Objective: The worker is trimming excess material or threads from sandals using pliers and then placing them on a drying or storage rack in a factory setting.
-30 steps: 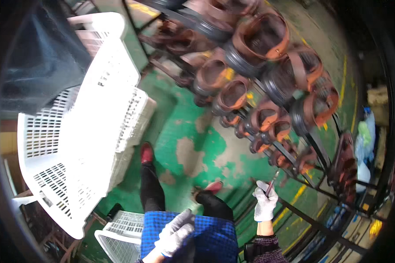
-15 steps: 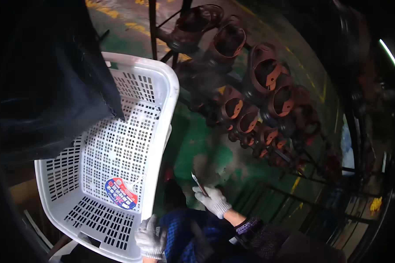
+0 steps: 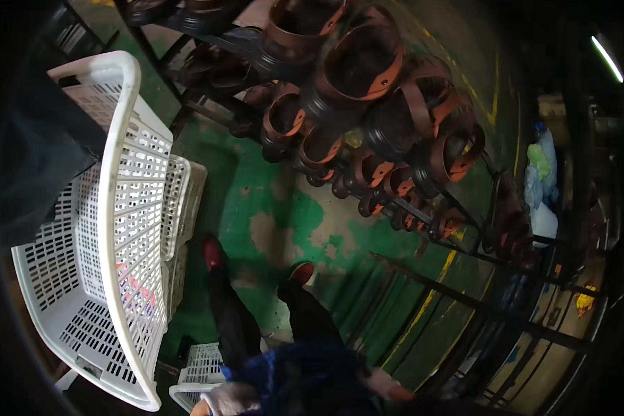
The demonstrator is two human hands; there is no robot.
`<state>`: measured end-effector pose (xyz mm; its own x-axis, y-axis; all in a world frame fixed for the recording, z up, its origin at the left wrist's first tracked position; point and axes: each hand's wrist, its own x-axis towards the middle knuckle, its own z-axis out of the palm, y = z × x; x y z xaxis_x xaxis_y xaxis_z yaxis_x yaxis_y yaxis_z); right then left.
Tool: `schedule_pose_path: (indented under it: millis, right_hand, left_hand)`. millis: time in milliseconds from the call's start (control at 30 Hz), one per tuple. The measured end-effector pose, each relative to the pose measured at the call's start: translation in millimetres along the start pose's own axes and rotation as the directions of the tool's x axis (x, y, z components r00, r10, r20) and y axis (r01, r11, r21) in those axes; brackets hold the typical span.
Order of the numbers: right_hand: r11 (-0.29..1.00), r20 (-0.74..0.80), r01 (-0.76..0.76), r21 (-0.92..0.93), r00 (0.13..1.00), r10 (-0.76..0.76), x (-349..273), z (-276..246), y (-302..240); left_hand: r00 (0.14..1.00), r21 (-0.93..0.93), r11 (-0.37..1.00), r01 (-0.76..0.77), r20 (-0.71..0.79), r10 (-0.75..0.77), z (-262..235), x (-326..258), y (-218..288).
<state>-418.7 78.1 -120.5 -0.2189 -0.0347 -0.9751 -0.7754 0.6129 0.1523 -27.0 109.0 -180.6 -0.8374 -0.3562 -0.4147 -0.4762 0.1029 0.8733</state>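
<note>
Hands drop low: left hand [image 3: 232, 399], in a pale glove, sits blurred at the bottom edge, against or just in front of the blue apron [image 3: 301, 374] and near the small white basket [image 3: 200, 367]. Right hand [image 3: 379, 380] shows only as a dim patch at the apron's right side, mostly lost in shadow. Grip state: cannot tell for either one; fingers too blurred and dark. Slim tool not visible now, so whether the right grip holds it is unclear.

Large white basket [image 3: 107, 229] stands at left, its label [image 3: 137, 295] showing through the slats. Neither hand is on it, so contact with that basket looks broken for now.

Versus half a second ago: left hand is off the large basket's near corner; right hand is no longer out over the green floor [image 3: 236, 208] with the slim tool in its fingers. View swings too: the basket's inside bottom turns mostly out of sight, its slatted side faces up instead, and brown ring-like pieces [image 3: 385, 82] on the dark rack [image 3: 225, 36] loom larger. Both red shoes [image 3: 213, 253] now show clearly.
</note>
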Motion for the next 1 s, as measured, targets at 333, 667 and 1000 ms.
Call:
schedule_pose_path:
  millis: [333,667,1000]
  right_hand:
    - [0.509,-0.672,0.709,0.488,0.677,-0.300,218,-135,-36]
    - [-0.021,-0.919,0.952,0.307,0.290,-0.266,459,-214,-96]
    - [0.447,-0.747,0.682,-0.579,-0.222,-0.627,487,-291,-201]
  left_hand:
    - [0.965,0.324,0.911,0.256,-0.135,-0.223,-180,228,-132]
    - [0.812,0.588,0.806,0.071,-0.503,0.296,-203,597,-254]
    - [0.820,0.733,0.628,0.261,-0.511,0.256,-195,687,-286]
